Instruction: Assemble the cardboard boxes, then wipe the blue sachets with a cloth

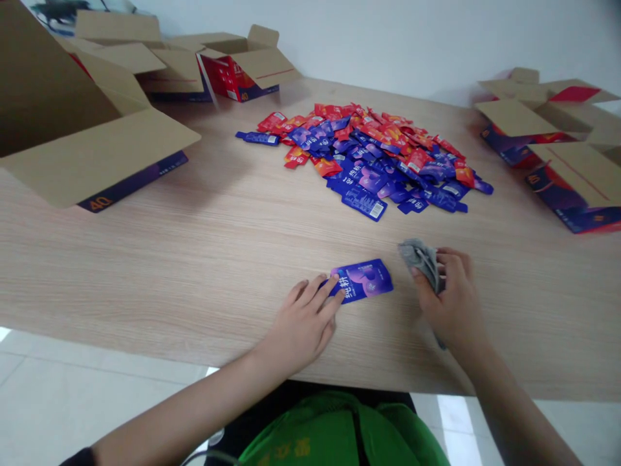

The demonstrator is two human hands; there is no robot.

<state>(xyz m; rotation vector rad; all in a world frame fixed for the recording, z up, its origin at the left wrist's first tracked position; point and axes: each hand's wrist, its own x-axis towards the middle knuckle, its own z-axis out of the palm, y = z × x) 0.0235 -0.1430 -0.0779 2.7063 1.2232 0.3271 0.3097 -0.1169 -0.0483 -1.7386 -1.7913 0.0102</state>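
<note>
A blue and purple pouch (366, 279) lies flat on the wooden table, printed side up. My left hand (305, 317) rests on its left end with the fingers stretched out over it. To the right of that pouch, my right hand (453, 298) is closed around a crumpled grey cloth (420, 254), held just off or against the tabletop; I cannot tell which. Beyond both hands spreads a heap of pouches, blue ones (363, 197) mostly in front and red-orange ones (388, 133) mostly behind.
Open cardboard boxes flank the heap. At the left are a large near box (136, 155) and a red and blue box (237, 77) farther back. Others (557, 194) stand at the right. The table's (194, 336) front edge runs close to my body; a pale wall is behind.
</note>
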